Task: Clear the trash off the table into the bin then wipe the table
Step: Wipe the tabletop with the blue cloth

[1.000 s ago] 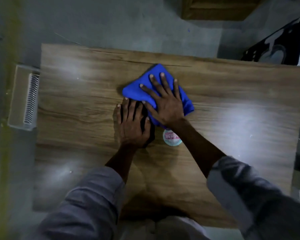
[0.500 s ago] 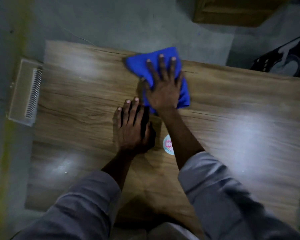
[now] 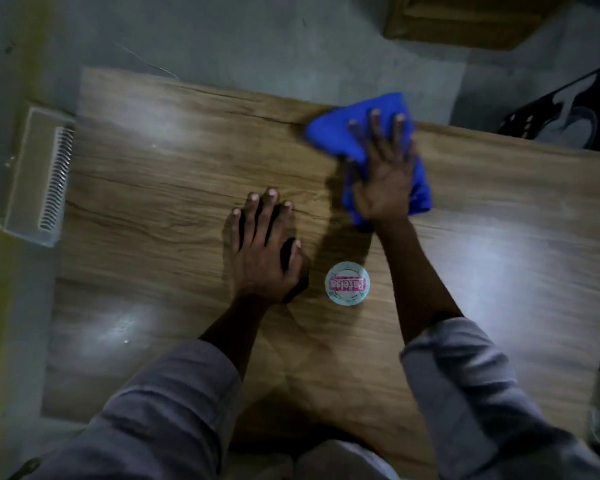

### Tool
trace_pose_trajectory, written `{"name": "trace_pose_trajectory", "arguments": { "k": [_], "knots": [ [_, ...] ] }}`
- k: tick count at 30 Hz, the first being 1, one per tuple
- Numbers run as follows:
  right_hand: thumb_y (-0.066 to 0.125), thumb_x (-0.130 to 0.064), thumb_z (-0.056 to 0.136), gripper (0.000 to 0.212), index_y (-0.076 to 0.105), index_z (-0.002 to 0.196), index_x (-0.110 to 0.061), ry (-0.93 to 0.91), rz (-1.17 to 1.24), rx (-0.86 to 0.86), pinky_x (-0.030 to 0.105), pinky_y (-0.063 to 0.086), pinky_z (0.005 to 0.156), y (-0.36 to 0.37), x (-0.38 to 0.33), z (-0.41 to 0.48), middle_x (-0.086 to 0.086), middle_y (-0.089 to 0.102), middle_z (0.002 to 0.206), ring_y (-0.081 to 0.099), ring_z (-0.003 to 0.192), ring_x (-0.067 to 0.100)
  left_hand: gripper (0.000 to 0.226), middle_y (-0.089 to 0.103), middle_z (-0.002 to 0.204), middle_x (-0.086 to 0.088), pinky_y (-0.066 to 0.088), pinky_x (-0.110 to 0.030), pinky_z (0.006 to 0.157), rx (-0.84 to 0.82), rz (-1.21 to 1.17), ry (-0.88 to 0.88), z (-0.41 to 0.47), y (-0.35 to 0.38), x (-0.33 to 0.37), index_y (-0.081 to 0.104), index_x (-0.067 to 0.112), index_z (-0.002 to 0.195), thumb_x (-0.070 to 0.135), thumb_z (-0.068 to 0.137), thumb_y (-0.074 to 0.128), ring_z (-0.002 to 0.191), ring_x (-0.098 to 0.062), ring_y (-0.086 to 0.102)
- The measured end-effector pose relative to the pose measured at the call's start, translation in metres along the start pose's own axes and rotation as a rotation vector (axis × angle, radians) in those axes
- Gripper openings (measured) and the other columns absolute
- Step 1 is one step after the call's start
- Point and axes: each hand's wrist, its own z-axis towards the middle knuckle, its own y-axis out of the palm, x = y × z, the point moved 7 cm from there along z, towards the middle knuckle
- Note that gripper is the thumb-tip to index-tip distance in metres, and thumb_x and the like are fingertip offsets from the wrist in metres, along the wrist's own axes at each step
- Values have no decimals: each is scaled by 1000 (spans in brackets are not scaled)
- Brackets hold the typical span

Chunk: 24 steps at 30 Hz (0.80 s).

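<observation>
A blue cloth (image 3: 329,135) lies at the far edge of the wooden table (image 3: 153,188), slightly over the edge. My right hand (image 3: 383,174) presses flat on the cloth with its fingers spread and straight. My left hand (image 3: 262,249) rests flat on the table near the middle, fingers straight, holding nothing. A round white sticker with pink lettering (image 3: 347,283) sits on the tabletop between my two forearms, close to the left thumb.
A pale slotted bin or crate (image 3: 35,178) stands on the floor against the table's left edge. A wooden piece of furniture (image 3: 465,22) is beyond the far edge, and a black patterned object (image 3: 568,116) sits at the far right.
My right hand has slid the blue cloth from the table's middle up to the far edge and then to the right. The left hand stays pressed on the table.
</observation>
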Motion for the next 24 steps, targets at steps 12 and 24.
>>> {"name": "trace_pose_trajectory", "arguments": {
  "k": [12,24],
  "knots": [
    [49,-17,101,50,47,149,-5,-40,297,-14,53,26,122,-53,19,16,15,51,151,40,146,35,71,24,167,-6,15,-55,123,-57,7,0,-2,3,1,41,17,154,38,89,61,156,-26,14],
    [53,-41,100,41,65,125,-10,159,760,-97,35,51,97,-53,4,-67,-2,73,107,67,102,3,71,23,167,-6,15,-58,122,-71,-22,-14,-2,4,-1,38,18,155,39,90,56,156,-28,15]
  ]
}}
